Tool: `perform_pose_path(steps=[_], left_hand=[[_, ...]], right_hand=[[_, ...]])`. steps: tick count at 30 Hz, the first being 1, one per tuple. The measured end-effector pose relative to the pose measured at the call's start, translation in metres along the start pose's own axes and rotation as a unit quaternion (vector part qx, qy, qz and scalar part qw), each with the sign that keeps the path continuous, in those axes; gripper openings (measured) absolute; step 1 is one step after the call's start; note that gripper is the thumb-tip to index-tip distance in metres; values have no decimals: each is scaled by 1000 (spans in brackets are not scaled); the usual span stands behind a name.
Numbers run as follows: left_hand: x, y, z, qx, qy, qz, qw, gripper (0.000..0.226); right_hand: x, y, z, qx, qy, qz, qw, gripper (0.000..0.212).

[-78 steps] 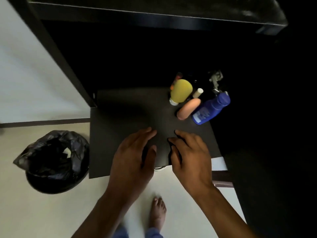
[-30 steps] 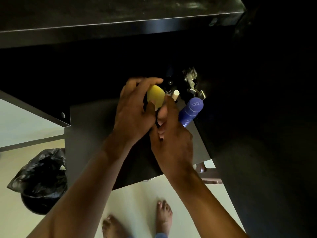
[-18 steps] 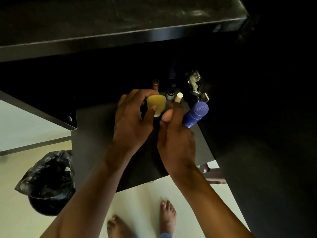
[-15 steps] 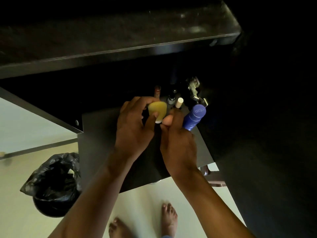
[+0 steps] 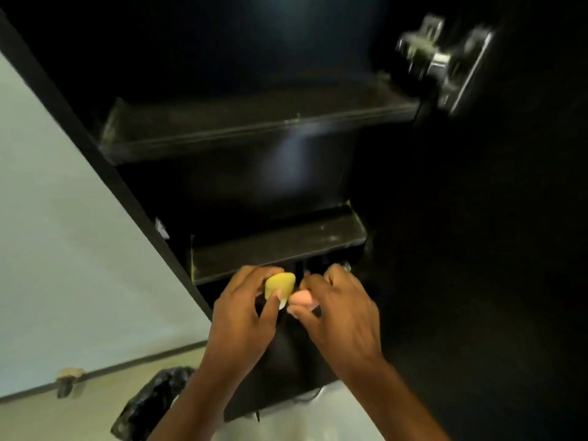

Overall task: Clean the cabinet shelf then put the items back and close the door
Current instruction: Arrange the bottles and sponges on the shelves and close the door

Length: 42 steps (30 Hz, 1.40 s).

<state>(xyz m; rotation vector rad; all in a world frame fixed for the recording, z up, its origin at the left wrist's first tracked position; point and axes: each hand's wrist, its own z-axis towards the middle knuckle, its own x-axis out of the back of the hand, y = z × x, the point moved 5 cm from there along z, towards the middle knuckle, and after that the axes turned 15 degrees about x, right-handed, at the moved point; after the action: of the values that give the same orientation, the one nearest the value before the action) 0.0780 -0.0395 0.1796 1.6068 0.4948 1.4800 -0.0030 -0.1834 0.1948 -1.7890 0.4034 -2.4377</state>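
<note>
Two small items are in my grip, one in each hand: my left hand [image 5: 245, 310] curls its fingers and thumb around a yellow bottle [image 5: 280, 284], and my right hand [image 5: 337, 310] pinches a peach-pink tube [image 5: 304, 297] just beside it, the two nearly touching between my hands. I judge this to be the putting-back step, with both items lifted and carried toward the cabinet. Below my wrists the dark surface [image 5: 286, 370] juts toward me over the pale floor, with a black bin bag [image 5: 152, 405] down at its left. Just past my knuckles is the front edge of the lower shelf [image 5: 276, 246], dusty along its lip; I need to raise both hands over that lip before pushing forward, or the bottle will knock it. Its side walls leave only a narrow bay, so I had better go in one hand at a time. Farther up, the wider upper shelf [image 5: 254, 122] lies bare and offers more room. At far right the metal hinge [image 5: 442, 62] shows blurred, and the door itself is too dark to make out.
</note>
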Motion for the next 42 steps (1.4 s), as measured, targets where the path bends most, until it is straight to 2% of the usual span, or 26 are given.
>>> perform_pose_path(steps=[3,7,13,17,21,26,33,42], left_hand=[[42,44,2,-30,17,-8,999,30],[95,104,12,-72,31,-26,997,29],[162,188,36,-139,40,-60,988,33],[182,218,64,-125,41,-80,988,35],[186,224,104,-88,101,-50,990,29],[182,218,134,-15,142,-66,988,30],[174,209,148,21,152,-72,986,33],[174,206,146,32,169,-93,981,47]], right_hand=[[63,-21,19,41,-12,8,999,34],[140,-43,51,52,-10,33,998,34],[232,-52,91,53,126,147,980,33],[268,-43,118,73,183,135,971,31],[281,-26,152,69,203,123,969,31],[273,-11,186,64,171,116,976,34],[257,5,206,58,152,116,980,42],[243,16,207,19,157,131,979,67]])
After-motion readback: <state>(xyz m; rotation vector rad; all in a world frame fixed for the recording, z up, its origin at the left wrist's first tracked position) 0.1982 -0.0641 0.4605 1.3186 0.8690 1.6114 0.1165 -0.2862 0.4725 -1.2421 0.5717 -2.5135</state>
